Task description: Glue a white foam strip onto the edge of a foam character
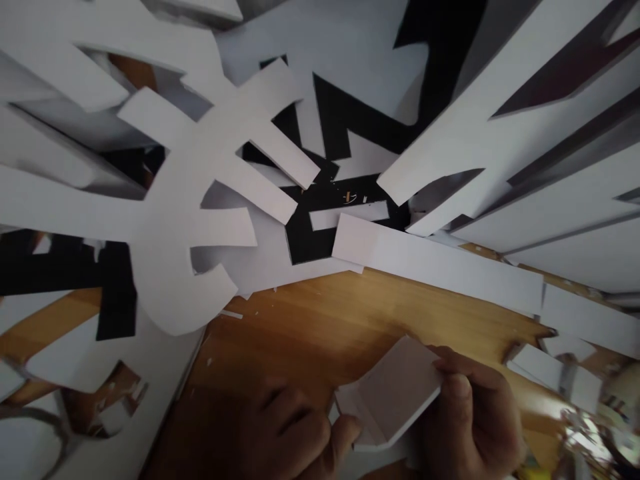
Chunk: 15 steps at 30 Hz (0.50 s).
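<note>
At the bottom of the head view both my hands hold a small white foam-board piece (390,393) over the wooden floor (320,327). My right hand (470,413) grips its right edge, with fingers on top and the thumb along the side. My left hand (295,427) pinches its lower left corner, where a smaller white bit sticks out. The piece is tilted, and its thick edge shows along the bottom.
Large white foam-board cut-outs with slots and prongs (200,200) are heaped across the top and left. Black sheet offcuts (325,220) lie among them. A long white strip (440,263) lies just beyond my hands. Small white scraps (560,367) are scattered at the right.
</note>
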Motion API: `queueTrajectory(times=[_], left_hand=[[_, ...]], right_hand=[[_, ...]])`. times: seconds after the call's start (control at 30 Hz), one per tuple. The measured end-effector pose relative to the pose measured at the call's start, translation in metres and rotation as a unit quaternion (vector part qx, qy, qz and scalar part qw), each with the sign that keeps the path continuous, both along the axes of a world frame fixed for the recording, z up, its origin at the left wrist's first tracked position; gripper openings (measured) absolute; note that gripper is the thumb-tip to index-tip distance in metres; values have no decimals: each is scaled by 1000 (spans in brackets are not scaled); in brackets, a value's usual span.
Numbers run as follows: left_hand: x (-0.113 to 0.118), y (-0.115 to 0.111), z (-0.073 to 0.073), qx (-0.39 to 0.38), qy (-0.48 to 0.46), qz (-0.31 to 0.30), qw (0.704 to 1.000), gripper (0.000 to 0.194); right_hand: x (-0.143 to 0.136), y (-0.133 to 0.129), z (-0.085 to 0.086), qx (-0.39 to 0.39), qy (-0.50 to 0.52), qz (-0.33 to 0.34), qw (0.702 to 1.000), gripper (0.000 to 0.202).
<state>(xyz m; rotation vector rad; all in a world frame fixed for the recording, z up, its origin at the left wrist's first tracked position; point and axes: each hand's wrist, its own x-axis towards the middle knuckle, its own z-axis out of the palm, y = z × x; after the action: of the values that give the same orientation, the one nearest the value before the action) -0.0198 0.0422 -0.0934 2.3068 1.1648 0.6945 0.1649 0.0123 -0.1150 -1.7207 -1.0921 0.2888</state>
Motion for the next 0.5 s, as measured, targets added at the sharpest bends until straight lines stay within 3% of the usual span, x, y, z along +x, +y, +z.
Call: queueTrajectory(times=[0.13,0.5], left_hand=[[3,-1,3,-5,-98,50,994,19],[-7,5,3,32,-73,-28,996,12]], right_hand=[[2,-1,0,-45,3,-4,999,13],[0,8,4,-84,71,37,993,34]])
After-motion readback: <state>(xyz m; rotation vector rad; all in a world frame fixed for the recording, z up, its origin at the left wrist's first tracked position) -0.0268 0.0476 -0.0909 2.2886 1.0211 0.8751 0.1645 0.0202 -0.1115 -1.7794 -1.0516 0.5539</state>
